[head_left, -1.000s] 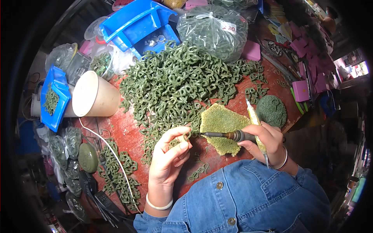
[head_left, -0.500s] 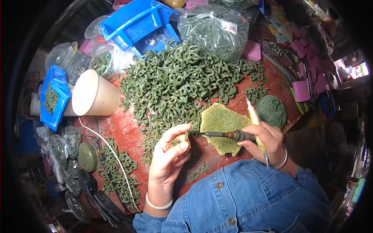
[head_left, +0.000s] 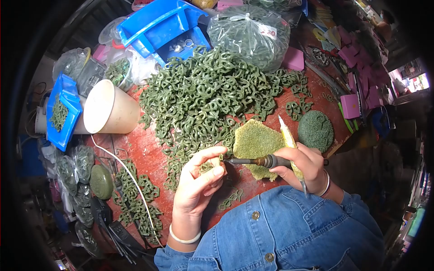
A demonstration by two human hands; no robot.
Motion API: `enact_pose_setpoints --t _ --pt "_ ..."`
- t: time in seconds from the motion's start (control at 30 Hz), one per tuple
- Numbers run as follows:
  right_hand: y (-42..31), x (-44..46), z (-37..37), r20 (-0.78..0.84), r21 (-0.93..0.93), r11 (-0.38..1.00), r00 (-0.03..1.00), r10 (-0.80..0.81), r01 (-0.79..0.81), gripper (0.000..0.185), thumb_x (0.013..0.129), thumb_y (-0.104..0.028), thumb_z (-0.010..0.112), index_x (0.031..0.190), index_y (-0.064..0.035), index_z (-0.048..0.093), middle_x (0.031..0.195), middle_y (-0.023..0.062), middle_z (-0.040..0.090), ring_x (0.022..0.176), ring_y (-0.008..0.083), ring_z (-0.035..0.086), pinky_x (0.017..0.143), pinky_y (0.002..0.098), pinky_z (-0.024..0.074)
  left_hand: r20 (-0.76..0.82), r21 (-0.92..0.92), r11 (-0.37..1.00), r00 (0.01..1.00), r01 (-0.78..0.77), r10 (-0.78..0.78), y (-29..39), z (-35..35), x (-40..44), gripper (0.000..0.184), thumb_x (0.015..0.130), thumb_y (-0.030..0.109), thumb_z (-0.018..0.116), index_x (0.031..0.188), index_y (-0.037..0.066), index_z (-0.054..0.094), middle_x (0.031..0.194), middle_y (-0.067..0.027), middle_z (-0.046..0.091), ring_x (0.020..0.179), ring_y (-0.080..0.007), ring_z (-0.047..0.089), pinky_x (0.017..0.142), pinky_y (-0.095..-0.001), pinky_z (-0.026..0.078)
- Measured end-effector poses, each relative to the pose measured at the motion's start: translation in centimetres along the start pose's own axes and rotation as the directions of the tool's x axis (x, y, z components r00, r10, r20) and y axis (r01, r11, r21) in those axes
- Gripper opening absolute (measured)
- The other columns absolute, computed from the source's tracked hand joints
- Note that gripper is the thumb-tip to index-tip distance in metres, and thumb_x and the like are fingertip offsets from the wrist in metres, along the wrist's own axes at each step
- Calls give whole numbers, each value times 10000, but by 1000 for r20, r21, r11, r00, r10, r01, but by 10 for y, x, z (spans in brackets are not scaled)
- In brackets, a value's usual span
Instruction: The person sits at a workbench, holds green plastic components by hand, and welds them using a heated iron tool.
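Between thumb and forefinger, my left hand (head_left: 196, 185) pinches a small green openwork piece (head_left: 221, 159), mostly hidden by the fingers. My right hand (head_left: 312, 169) is closed around a dark soldering-iron-like pen (head_left: 273, 161), whose thin tip points left and appears to touch the piece. The same hand also holds a slim yellow-handled tool (head_left: 286, 136), pale pointed end upward. Under the pen lies a yellow-green rough-textured pad (head_left: 253, 140). A big heap of green openwork pieces (head_left: 208, 95) is spread beyond my hands.
A white bucket (head_left: 122, 110) leans at left by a blue bin (head_left: 68, 108). Behind the heap stand a larger blue bin (head_left: 144, 34) and a filled clear bag (head_left: 248, 40). At right are a round dark green pad (head_left: 316, 131) and pink blocks (head_left: 349, 106). A white cable (head_left: 131, 174) crosses the table.
My right hand has shifted slightly left with the pen and yellow tool, bringing the pen's tip up to the piece. My left hand has barely moved.
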State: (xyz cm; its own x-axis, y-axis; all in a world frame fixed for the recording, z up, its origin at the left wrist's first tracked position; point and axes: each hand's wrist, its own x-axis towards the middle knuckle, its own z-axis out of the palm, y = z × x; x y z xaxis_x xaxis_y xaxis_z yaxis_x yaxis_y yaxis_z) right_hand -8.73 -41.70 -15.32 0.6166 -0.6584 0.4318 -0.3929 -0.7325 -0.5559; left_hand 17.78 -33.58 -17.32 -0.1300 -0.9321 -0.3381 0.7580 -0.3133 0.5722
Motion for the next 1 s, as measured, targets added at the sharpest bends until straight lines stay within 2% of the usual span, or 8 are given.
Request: enact_pose_setpoints --t 0.17,0.33,0.37,0.43,0.7,0.77,0.87,1.0 --pt "2 -1 0 -20 11 1000 1000 6 -6 347 768 -163 889 1023 -34 692 777 79 639 616 228 663 538 333 523 -22 88 995 999 -46 48 -3 -1 0 464 896 -24 729 1336 -6 584 881 -1 588 602 -22 462 494 -162 332" --pt "1 -2 -6 -24 -1 1000 999 23 -23 349 764 -152 889 1026 -32 693 785 89 643 615 231 658 537 330 522 -59 202 978 996 -56 69 -4 0 0 493 866 -72 733 1328 -3 574 953 -19 597 802 -77 583 655 -192 435" --pt "1 -2 -8 -24 -2 1000 999 23 -23 349 764 -152 889 1026 -32 693 785 89 643 615 231 658 537 330 522 -59 202 978 996 -56 69 -5 2 0 493 866 -72 733 1328 -3 574 953 -19 597 802 -77 583 655 -192 435" --pt "3 -4 -12 -6 -40 999 999 37 -37 345 762 -148 887 1019 -29 690 790 88 648 611 232 655 537 333 519 -81 263 961 991 -79 104 -5 6 0 475 844 -8 792 1289 15 626 887 32 579 644 -19 488 534 -164 351" --pt "9 -3 -34 30 -214 974 996 82 -73 325 775 -173 876 1001 -38 686 783 92 638 624 268 658 540 357 515 -97 352 931 986 -96 138 -6 9 0 466 833 4 806 1269 30 645 899 41 577 685 -13 490 568 -158 351" --pt "10 -4 -36 102 -288 953 987 127 -93 320 775 -173 874 996 -38 685 786 92 639 625 271 659 542 357 516 -95 373 922 984 -106 152 -7 9 1 467 832 4 806 1270 33 646 900 40 576 689 -14 491 573 -160 352" --pt "10 -5 -29 28 -201 977 997 75 -68 330 768 -169 878 1000 -35 687 790 92 643 620 262 655 541 350 514 -80 417 898 978 -141 191 -8 7 1 455 846 10 798 1274 36 644 896 34 573 668 -14 486 553 -162 344" --pt "3 -4 -20 5 -63 997 999 47 -46 340 768 -163 880 1015 -27 691 787 91 639 610 241 640 539 346 511 -124 306 948 984 -87 130 -9 5 2 427 890 19 762 1297 35 634 897 21 582 626 -12 473 511 -160 329"
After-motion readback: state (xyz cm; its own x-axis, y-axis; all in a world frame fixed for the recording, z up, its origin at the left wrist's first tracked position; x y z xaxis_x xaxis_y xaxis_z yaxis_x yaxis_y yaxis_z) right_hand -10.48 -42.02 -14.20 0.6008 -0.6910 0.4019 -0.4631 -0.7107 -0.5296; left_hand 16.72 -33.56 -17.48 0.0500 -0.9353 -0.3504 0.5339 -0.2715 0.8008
